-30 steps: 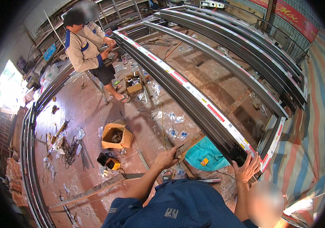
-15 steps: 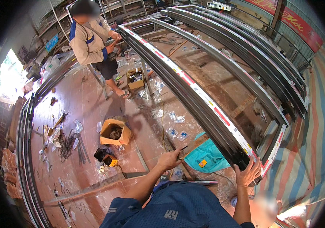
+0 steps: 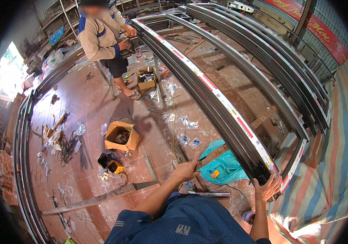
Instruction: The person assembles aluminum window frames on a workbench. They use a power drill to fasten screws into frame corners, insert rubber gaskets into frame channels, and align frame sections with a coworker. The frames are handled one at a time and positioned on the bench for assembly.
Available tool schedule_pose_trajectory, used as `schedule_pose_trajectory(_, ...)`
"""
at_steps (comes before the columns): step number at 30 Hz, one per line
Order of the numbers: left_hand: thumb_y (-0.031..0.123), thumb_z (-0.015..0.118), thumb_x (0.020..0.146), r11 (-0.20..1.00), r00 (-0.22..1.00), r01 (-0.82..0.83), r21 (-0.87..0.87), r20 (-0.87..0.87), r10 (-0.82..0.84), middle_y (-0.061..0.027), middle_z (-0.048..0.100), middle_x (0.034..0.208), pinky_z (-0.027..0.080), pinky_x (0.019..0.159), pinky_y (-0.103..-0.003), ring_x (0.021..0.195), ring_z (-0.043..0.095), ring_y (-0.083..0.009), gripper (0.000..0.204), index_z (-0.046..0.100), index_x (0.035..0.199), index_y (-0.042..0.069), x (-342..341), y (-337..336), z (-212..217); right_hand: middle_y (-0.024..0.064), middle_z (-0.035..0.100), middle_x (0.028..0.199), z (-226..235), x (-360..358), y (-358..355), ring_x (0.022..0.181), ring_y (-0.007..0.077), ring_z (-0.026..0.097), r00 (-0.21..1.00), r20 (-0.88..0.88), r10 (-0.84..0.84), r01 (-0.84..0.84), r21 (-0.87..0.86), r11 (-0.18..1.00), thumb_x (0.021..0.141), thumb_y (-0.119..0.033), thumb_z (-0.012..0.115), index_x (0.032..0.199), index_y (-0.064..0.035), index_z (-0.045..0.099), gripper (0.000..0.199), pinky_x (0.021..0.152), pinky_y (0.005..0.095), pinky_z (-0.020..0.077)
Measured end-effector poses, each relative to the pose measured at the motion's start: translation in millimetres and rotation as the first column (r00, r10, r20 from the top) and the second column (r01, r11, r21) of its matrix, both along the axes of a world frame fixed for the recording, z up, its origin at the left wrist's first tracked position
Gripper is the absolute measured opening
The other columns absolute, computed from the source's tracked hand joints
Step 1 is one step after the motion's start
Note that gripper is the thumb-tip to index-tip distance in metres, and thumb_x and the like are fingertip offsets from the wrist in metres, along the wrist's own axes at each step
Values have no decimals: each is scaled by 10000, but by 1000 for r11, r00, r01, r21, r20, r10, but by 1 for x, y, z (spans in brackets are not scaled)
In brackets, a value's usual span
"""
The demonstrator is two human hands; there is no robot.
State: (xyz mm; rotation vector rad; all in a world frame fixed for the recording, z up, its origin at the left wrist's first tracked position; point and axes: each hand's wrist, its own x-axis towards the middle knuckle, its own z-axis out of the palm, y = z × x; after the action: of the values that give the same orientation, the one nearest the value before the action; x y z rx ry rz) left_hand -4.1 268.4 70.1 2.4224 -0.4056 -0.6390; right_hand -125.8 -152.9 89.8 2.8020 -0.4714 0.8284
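Note:
My right hand (image 3: 266, 188) grips the near corner of a long dark metal frame (image 3: 218, 106), its thumb on the dark side and fingers over the edge with the white and red tape. To the left of that corner, my left hand (image 3: 187, 171) hangs in front of my body, apart from the frame, its fingers drawn together. Whatever it holds, if anything, is hidden from view. Beyond its fingertips, a wooden bar (image 3: 215, 155) crosses a turquoise cloth (image 3: 233, 167) on the floor. A yellow-orange object (image 3: 214, 174) lies on the cloth.
At the frame's far end, a co-worker (image 3: 100, 38) holds a dark tool against it. More dark frames (image 3: 259, 57) stand to the right, beside a striped sheet (image 3: 324, 175). Cardboard boxes (image 3: 133, 140), a metal bar (image 3: 96, 200), cables (image 3: 69, 150) and small plastic bags lie on the tiled floor.
My left hand has moved slightly right; the thin dark thing that stuck out of it no longer shows. My right hand still grips the frame's corner. The view has shifted a little.

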Motion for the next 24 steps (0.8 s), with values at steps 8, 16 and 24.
schedule_pose_trajectory(8,428,778,949,996,997,1,-84,-77,-8,-306,723,1209,546,941,-582,1146,685,-499,777,423,1534,60,6,4,-10,209,402,1658,5,2,7,1511,440,374,1000,-3,-7,7,8,1000,720,-579,881,1615,-117,449,1096,1215,623,259)
schedule_pose_trajectory(16,422,768,948,992,1000,6,-123,-23,-9,-324,730,1151,550,945,-568,1115,699,-498,769,437,1520,30,4,5,-18,228,415,1640,5,3,9,1508,439,373,1000,-14,-24,24,18,1000,699,-550,894,1609,-102,453,1106,1205,617,273)
schedule_pose_trajectory(24,420,769,945,991,1000,0,-135,-19,-3,-310,738,1131,551,937,-559,1107,706,-479,761,451,1516,30,4,5,-21,227,409,1652,6,3,10,1512,437,373,1000,-9,-21,22,27,999,661,-491,933,1619,-103,435,1147,1218,617,265)
